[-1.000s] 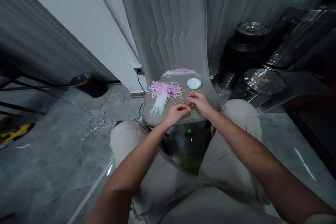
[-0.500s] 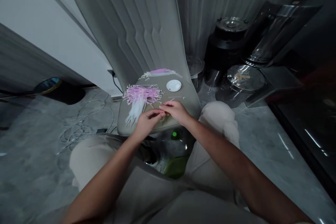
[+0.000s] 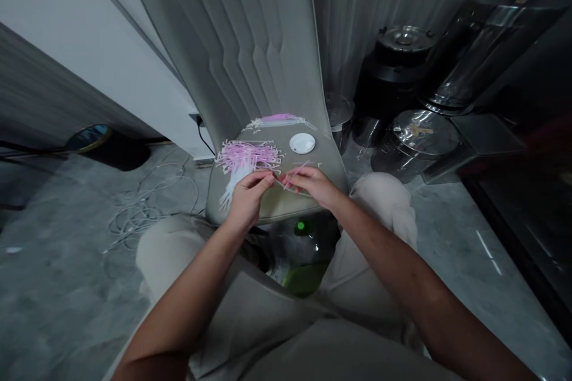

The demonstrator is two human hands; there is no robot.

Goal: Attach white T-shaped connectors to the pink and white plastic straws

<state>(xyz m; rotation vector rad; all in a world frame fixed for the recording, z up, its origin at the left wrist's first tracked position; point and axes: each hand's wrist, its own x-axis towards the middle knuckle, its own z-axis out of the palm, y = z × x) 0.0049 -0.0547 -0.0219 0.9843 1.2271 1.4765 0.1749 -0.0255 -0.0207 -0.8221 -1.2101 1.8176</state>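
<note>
Right hand (image 3: 314,186): on my feed, its fingers are closed in a narrow pinch on a thin pink strip (image 3: 297,170).
Left hand (image 3: 247,200): fingertips drawn in narrow, right beside the strip's lower end; I can't tell whether they grip it.
Strip position: between both hands, tilted up away from me, above the seat.
Pile of pink and white plastic strips (image 3: 248,158): just beyond my left hand, on the grey chair seat (image 3: 277,205).
White round dish (image 3: 302,143): beyond my hands, beside the pile.
</note>
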